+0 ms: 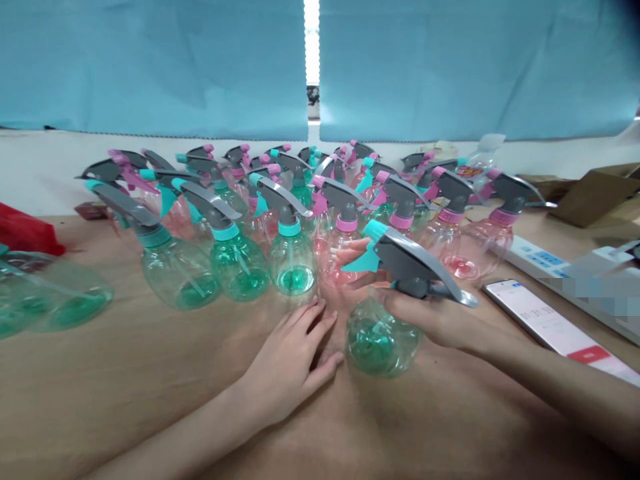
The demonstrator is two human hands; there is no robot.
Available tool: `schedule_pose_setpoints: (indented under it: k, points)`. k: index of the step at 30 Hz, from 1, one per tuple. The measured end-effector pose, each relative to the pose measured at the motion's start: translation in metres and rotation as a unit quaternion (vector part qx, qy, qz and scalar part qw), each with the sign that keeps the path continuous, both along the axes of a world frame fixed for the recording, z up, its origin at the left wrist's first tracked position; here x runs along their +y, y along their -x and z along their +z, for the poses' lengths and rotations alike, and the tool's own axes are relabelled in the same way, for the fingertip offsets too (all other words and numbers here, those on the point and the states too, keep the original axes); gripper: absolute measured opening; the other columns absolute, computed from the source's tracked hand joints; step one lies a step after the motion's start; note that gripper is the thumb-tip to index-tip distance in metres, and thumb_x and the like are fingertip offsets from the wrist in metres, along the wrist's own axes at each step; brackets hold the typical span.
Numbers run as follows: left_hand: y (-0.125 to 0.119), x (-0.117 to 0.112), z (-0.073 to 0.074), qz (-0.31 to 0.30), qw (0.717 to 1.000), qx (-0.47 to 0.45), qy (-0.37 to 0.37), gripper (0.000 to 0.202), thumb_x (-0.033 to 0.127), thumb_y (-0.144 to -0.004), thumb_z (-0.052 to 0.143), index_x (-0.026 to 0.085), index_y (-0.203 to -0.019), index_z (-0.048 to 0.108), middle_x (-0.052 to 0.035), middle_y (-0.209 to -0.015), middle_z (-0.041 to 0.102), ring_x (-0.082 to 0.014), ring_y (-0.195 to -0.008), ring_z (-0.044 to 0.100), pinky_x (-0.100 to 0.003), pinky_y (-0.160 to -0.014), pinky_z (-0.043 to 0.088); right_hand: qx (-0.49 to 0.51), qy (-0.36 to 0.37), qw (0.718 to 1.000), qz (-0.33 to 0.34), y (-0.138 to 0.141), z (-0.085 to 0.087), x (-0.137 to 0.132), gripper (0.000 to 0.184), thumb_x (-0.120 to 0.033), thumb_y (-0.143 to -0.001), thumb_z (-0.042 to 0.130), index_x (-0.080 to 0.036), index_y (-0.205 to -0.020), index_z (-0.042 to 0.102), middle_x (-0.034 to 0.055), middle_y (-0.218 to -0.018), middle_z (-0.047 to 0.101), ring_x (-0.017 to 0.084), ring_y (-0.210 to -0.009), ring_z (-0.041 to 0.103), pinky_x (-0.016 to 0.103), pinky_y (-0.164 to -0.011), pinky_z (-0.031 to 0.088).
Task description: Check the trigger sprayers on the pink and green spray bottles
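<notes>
My right hand (435, 317) is wrapped around the neck of a clear green spray bottle (377, 340) with a grey and turquoise trigger head. The bottle's base is at or just above the tabletop, and I cannot tell which. My left hand (290, 357) rests on the table just left of it, fingers stretched out, holding nothing. Beyond the left fingertips stand more green spray bottles, the nearest (293, 270) with some green showing at its base. Pink spray bottles (345, 230) stand behind my right hand, partly hidden by it.
Several rows of green and pink spray bottles (180, 273) fill the back of the wooden table (165, 387). Greenish bottles (60, 293) sit at the left edge near a red bag (27, 230). At right are a phone (560, 327), a white power strip (537, 260) and a cardboard box (595, 197).
</notes>
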State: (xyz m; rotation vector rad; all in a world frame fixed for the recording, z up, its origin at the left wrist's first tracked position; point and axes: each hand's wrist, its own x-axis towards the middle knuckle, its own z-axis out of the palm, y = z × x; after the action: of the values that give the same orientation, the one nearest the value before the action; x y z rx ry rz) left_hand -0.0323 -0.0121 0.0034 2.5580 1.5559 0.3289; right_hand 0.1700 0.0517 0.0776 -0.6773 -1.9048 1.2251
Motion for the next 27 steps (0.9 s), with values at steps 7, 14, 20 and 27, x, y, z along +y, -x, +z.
schedule_pose_setpoints:
  k: [7, 14, 20, 27]
  points:
    - [0.0005, 0.0, 0.0003, 0.0, 1.0, 0.009, 0.001, 0.052, 0.04, -0.095, 0.05, 0.013, -0.138, 0.047, -0.0172, -0.146, 0.042, -0.0314, -0.135, 0.036, -0.05, -0.106, 0.035, -0.014, -0.017, 1.0, -0.009, -0.0002, -0.0014, 0.0026, 0.05, -0.015, -0.08, 0.052, -0.03, -0.128, 0.053, -0.0004, -0.091, 0.073, 0.014, -0.073, 0.071, 0.026, -0.072, 0.055]
    - [0.0003, -0.0001, -0.0006, 0.002, 1.0, 0.0, -0.002, 0.051, 0.039, -0.095, 0.051, 0.012, -0.139, 0.047, -0.0173, -0.145, 0.043, -0.0312, -0.135, 0.036, -0.05, -0.106, 0.035, -0.019, -0.071, 0.997, -0.02, -0.0005, -0.0033, 0.0046, 0.054, -0.015, -0.076, 0.051, -0.028, -0.128, 0.052, 0.0009, -0.093, 0.073, 0.014, -0.06, 0.067, 0.028, -0.064, 0.052]
    - [0.001, -0.001, -0.0011, -0.001, 1.0, -0.009, -0.005, 0.051, 0.038, -0.094, 0.051, 0.013, -0.139, 0.046, -0.0171, -0.145, 0.044, -0.0313, -0.135, 0.037, -0.05, -0.106, 0.036, -0.025, -0.081, 0.996, -0.026, 0.0002, -0.002, 0.0033, 0.056, -0.015, -0.075, 0.05, -0.03, -0.129, 0.051, 0.0006, -0.094, 0.073, 0.013, -0.055, 0.065, 0.029, -0.061, 0.05]
    - [0.001, -0.0003, -0.0015, -0.001, 1.0, -0.008, -0.009, 0.05, 0.039, -0.094, 0.051, 0.014, -0.137, 0.048, -0.0167, -0.145, 0.044, -0.0313, -0.134, 0.038, -0.05, -0.106, 0.036, -0.043, -0.064, 0.997, -0.03, -0.0026, -0.0032, 0.0046, 0.045, -0.02, -0.076, 0.051, -0.029, -0.12, 0.057, 0.0, -0.085, 0.072, 0.014, -0.06, 0.066, 0.028, -0.058, 0.049]
